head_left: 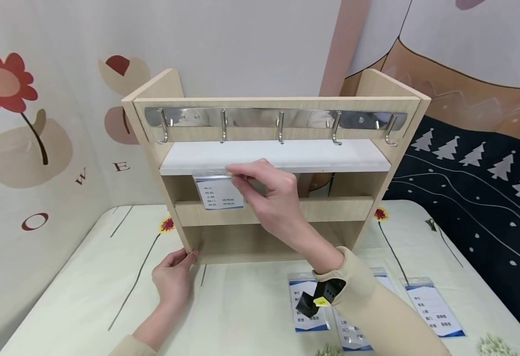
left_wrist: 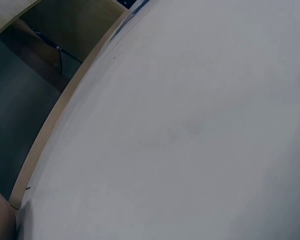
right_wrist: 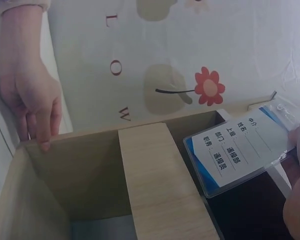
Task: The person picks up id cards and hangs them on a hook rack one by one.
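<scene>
A light wooden shelf rack (head_left: 273, 211) stands upright on the table, with a metal strip of several hooks (head_left: 281, 127) across its top board. My right hand (head_left: 282, 202) pinches the top end of a name badge in a clear plastic sleeve (head_left: 220, 194), just below the hooks and in front of the white shelf. The right wrist view shows the badge (right_wrist: 235, 150) tilted, its printed face visible. At the rack's lower left corner, my left hand (head_left: 173, 279) grips the side panel's edge. Only a sliver of that hand (left_wrist: 1, 220) enters the left wrist view.
More sleeved badges lie on the table in front: one left of the right forearm (head_left: 299, 296), another partly under it (head_left: 351, 333), a third farther right (head_left: 435, 309). A pale flower-patterned cloth (head_left: 242, 306) covers the table. Printed curtains hang behind.
</scene>
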Motion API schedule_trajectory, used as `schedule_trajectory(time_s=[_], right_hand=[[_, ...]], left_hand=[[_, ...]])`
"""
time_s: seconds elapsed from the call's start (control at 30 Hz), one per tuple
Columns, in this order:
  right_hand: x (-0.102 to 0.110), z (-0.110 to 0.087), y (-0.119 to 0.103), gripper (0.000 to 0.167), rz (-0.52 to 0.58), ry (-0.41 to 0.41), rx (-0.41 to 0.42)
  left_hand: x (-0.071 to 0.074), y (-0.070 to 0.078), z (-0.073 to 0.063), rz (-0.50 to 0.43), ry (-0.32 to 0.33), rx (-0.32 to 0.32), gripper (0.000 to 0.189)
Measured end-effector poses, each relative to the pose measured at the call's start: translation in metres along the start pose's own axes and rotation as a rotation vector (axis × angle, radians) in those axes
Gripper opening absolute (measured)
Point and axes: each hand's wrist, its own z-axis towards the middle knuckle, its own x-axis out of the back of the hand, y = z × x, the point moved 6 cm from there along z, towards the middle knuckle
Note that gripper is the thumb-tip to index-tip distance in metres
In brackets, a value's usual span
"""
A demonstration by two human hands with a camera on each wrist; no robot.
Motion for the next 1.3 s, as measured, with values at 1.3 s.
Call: schedule_trajectory(time_s=[1.3], right_hand=[[-0.032, 0.023, 0.003, 0.020, 0.188, 0.149, -0.075]], left_hand=[[-0.001, 0.005, 0.000, 0.087, 0.029, -0.090, 0.026]])
